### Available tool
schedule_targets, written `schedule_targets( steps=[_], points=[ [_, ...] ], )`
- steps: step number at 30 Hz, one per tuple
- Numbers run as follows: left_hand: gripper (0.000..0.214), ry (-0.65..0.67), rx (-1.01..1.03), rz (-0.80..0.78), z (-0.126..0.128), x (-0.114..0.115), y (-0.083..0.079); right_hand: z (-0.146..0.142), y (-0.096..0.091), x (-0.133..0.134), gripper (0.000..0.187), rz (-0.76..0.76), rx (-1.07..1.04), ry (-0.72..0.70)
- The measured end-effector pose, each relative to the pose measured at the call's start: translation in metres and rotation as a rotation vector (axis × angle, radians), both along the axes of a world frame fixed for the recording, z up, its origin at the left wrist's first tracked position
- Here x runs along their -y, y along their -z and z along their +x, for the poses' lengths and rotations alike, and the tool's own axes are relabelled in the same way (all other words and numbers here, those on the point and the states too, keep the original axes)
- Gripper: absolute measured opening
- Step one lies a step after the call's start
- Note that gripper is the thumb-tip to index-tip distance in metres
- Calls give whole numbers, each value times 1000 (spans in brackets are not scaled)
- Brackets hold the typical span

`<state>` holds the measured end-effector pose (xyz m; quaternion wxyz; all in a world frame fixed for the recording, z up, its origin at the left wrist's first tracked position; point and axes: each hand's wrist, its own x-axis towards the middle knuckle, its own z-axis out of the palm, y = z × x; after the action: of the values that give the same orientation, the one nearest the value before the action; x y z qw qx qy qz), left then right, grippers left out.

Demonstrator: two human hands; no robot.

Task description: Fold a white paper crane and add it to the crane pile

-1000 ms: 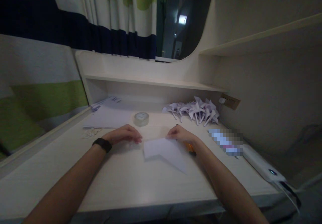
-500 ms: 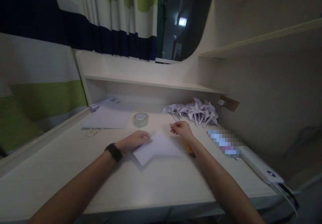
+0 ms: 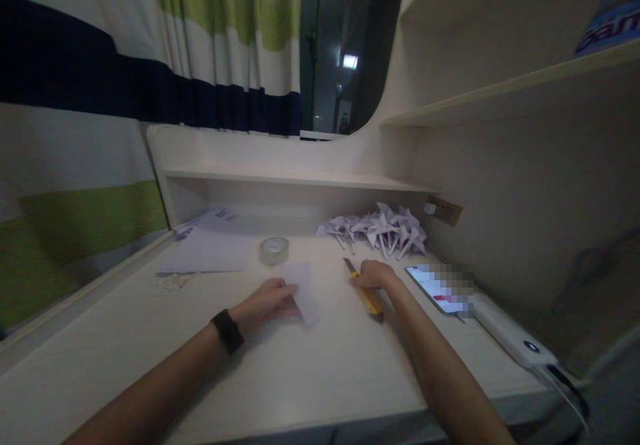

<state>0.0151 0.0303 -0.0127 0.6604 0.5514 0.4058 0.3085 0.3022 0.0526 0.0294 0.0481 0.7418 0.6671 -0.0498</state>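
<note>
My left hand (image 3: 270,303), with a black band on its wrist, pinches a folded piece of white paper (image 3: 303,281) by its left side, just above the desk. The paper is slightly blurred. To the right, my right hand (image 3: 376,275) has its fingers closed around the middle of a yellow utility knife (image 3: 371,301). Its blade end points away to the upper left, and it lies at or just above the desk top. Beyond my left hand sits a roll of clear tape (image 3: 274,250).
Folded paper pinwheels (image 3: 385,228) are heaped at the back right. White sheets (image 3: 210,245) lie at the back left, with thin pale strings (image 3: 173,283) before them. On the right are a lit phone (image 3: 435,291) and a white power strip (image 3: 515,335) with cables.
My right hand has come down onto the utility knife and closed on it. My left hand has turned the paper more upright. The view has shifted slightly.
</note>
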Motion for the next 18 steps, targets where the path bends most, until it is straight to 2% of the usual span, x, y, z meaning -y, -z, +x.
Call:
schedule_targets(
  steps=[2,3,4,6,8,10,14,18],
  points=[
    [49,34,-241,3,0,10,0,-1,2,-2,49,-4,-9,-29],
    [57,60,-387,69,-1,16,-2,-2,3,-3,46,1,-10,-42],
    [63,91,-526,195,-1,21,-4,-3,4,-3,45,9,-10,-55],
    [64,102,-681,581,0,27,-10,-5,5,-3,43,30,-10,-78],
    [52,106,-715,946,4,25,-16,-7,4,-1,40,54,-11,-100],
    [40,172,-695,1179,13,18,-17,-9,3,2,38,83,-13,-119],
    [45,257,-790,1374,33,7,-4,-14,2,8,36,138,-17,-131],
    [35,260,-821,1423,40,12,10,-17,7,8,36,168,-21,-123]
  ],
)
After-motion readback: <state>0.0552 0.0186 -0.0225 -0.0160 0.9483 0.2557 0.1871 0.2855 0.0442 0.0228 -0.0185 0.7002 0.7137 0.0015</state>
